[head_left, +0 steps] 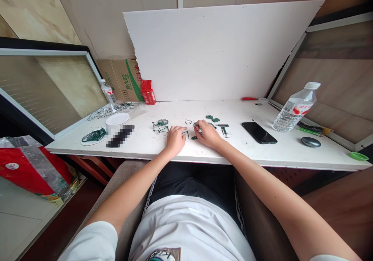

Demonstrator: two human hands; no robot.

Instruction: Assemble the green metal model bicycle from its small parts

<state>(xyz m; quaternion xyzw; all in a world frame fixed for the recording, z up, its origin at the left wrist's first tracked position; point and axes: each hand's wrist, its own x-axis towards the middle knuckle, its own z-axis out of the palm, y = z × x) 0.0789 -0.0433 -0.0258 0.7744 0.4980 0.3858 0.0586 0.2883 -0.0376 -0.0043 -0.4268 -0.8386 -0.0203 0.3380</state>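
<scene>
Pretty bright, even light on the white desk [291, 150], just faint soft shadows, can't tell the source. Wide lens stretches the edges, top right corner goes black, pixelated patch [120, 136] on the left, and the little green parts [216, 119] look kinda mushy.
</scene>
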